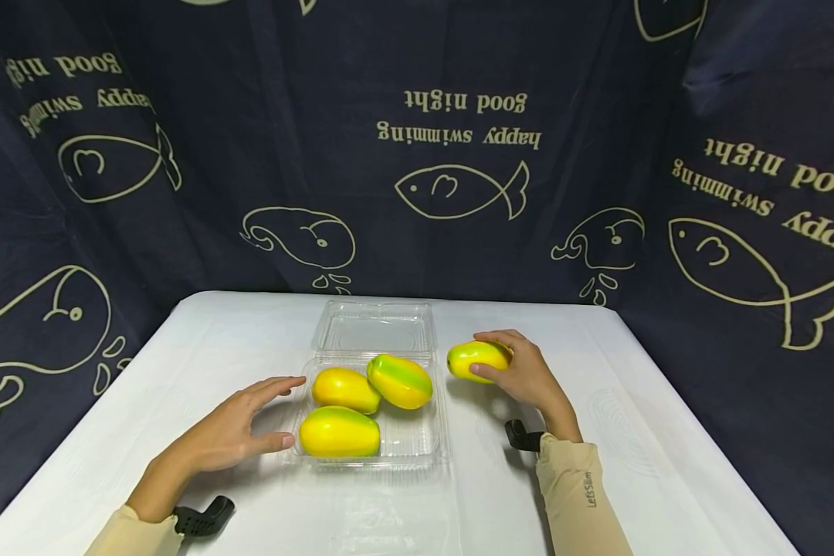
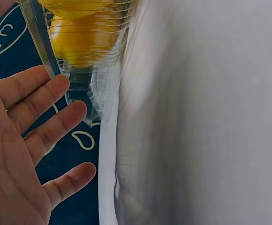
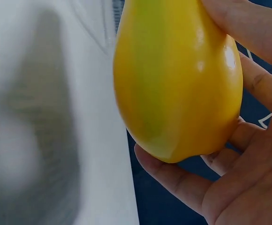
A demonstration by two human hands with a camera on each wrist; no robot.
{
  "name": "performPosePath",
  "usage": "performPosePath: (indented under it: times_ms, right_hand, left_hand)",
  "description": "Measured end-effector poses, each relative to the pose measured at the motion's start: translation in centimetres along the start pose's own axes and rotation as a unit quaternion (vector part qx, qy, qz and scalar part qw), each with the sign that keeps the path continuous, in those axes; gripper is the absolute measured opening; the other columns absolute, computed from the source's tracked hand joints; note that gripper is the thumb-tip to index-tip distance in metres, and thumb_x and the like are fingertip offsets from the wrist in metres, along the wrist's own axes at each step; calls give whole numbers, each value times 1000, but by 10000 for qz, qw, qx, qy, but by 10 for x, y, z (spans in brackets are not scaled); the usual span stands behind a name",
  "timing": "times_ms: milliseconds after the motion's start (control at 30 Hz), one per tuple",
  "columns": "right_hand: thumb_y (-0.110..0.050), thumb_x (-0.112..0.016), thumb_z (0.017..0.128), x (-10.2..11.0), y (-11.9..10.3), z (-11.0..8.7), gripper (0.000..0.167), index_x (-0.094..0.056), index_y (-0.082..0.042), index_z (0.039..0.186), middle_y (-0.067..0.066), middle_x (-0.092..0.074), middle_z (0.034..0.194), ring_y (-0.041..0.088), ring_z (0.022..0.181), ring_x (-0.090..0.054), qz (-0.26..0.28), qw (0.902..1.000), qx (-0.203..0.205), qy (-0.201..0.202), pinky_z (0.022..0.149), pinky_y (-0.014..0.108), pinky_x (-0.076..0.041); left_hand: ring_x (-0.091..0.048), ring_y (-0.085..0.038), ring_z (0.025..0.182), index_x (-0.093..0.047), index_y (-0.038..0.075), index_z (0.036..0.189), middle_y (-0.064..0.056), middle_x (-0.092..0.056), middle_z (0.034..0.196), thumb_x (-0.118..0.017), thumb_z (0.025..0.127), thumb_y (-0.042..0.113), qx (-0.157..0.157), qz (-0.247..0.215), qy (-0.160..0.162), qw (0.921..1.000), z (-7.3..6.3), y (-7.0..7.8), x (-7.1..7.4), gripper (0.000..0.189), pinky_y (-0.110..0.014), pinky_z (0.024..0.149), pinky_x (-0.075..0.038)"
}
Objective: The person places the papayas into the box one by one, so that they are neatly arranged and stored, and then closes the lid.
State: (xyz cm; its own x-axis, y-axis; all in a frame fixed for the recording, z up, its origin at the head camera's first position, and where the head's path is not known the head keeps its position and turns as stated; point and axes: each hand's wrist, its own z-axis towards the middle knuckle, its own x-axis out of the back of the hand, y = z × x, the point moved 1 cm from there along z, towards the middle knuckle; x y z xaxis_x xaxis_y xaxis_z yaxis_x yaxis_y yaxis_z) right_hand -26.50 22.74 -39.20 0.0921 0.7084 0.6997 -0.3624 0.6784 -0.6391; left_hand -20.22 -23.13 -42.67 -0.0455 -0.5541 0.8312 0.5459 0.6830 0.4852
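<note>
Right hand (image 1: 524, 374): grip closed around a yellow-green fruit (image 1: 471, 357), papaya-like in shape; thumb on the near side, fingers round the far side and end; fruit is just right of the clear container (image 1: 411, 462), and appears to be off the bench (image 1: 639, 471), its shadow falling apart from it. Left hand (image 1: 225, 428): grip released, fingers spread, thumb apart; it lies at the container's left side, fingertips close to the rim; contact cannot be told.

In the container: near fruit (image 1: 339, 432), far-left fruit (image 1: 345, 389), far-right fruit (image 1: 399, 381), the last overlapping the far-left one in view and lying tilted; lid (image 1: 375, 328) folded back on the far side.

Handling, judged by look only: held fruit probably light if it is a moulded model, heavier if real; skin smooth and glossy, so likely a little slippery; body seems stiff, unlikely to bruise from a moderate squeeze; best hold is across the widest part, thumb opposing fingers, as the tapered ends would let it slide or roll; container looks thin and flexible, liable to bend or shift if its wall is pressed.
</note>
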Motion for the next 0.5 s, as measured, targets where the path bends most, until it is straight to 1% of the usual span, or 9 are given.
performPosePath:
  times_ms: [133,267,500]
  right_hand:
    - [-28,-86,80,2,-5,0,51,-69,-18,128,5,-64,130,28,125,-58,-2,9999,88,104,104,46,-44]
    - [-27,-86,80,5,-10,0,50,-69,-17,127,6,-65,129,28,124,-58,28,9998,143,167,104,47,-44]
    - [-30,-86,80,6,-17,0,52,-69,-17,127,5,-64,130,29,125,-57,118,9997,76,223,105,49,-45]
  left_hand:
    - [-50,-34,137,-47,21,150,-1,-50,152,-76,85,48,-1,17,3,10000,0,0,0,76,-64,105,-42]
    - [-49,-32,138,-47,22,150,0,-49,152,-76,84,48,12,34,-5,10000,0,0,0,76,-63,105,-42]
    - [-50,-30,138,-46,24,150,1,-50,151,-76,84,48,-38,72,0,10000,0,-1,0,77,-61,106,-43]
